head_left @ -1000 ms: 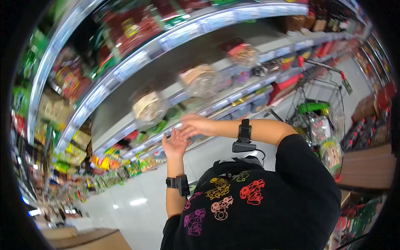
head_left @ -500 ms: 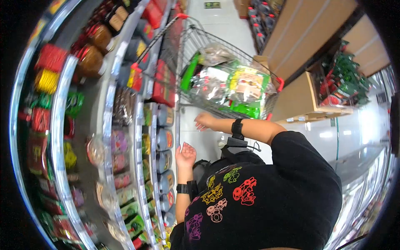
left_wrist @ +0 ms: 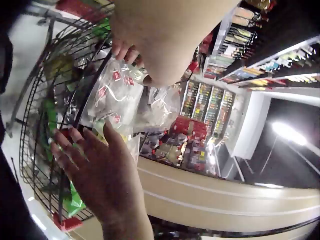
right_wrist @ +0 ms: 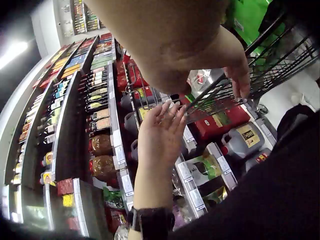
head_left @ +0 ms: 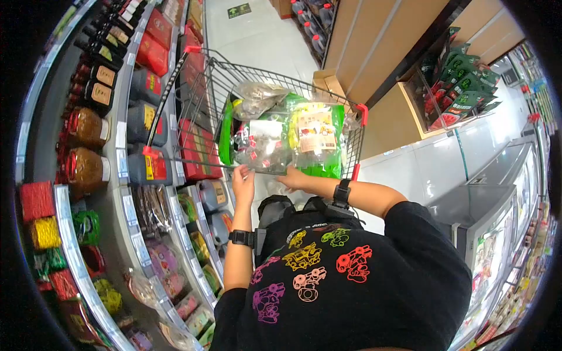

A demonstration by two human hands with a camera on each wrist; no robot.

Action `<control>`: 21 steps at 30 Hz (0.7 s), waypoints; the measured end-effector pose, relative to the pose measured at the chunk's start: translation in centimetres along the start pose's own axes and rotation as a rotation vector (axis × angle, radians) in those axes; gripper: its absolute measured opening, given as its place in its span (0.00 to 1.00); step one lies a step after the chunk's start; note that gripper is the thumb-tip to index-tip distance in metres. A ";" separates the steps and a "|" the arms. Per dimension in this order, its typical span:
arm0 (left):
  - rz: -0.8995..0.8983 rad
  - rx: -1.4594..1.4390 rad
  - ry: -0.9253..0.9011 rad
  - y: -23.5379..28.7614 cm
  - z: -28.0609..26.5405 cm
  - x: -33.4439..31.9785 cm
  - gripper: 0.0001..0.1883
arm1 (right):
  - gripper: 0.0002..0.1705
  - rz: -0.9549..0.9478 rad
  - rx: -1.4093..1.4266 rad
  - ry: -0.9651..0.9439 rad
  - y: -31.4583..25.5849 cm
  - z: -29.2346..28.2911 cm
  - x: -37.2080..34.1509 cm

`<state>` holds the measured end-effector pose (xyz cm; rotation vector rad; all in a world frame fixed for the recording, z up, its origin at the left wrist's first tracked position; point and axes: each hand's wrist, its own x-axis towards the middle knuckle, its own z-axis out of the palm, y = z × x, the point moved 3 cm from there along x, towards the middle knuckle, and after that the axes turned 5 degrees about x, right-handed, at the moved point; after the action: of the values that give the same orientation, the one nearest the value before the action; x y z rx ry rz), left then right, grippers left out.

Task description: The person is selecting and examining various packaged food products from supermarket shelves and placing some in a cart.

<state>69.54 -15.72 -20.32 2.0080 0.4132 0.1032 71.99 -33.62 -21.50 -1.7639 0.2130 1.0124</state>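
Both hands are at the near rim of a wire shopping cart. The left hand touches or almost touches the rim, fingers loosely extended; in the right wrist view this left hand shows its palm. Beside it, the right hand lies with fingers over the rim; the left wrist view shows this right hand with spread fingers. Neither hand visibly holds an item. Inside the cart are a clear bag with red tags, a green pack with a tan label and another clear bag.
Shelves with jars, dark bottles and jugs run along the left, close to the cart. Red boxes sit beside it. A wooden display stand with green packs and glass-doored cabinets are on the right.
The view has swung from the shelves to the cart, which now lies directly in front. Both hands have come up to its near rim and closer together than half a second ago.
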 end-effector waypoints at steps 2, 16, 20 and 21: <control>0.046 0.314 -0.033 0.5 0.0 1.9 0.24 | 0.37 0.165 0.172 -0.067 0.3 -0.2 1.1; -0.016 0.515 -0.331 -2.5 0.9 10.6 0.20 | 0.45 0.225 0.587 0.087 -2.2 0.5 2.8; 0.148 0.408 -0.220 0.2 0.2 11.6 0.14 | 0.25 0.227 0.793 -0.103 -1.8 0.3 3.4; 0.190 0.408 -0.222 1.2 0.2 11.8 0.14 | 0.24 0.229 0.835 -0.069 -1.9 0.2 3.4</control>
<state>80.96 -12.42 -20.63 2.4274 0.1040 -0.0939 75.10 -31.54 -22.65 -0.9547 0.6956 0.9475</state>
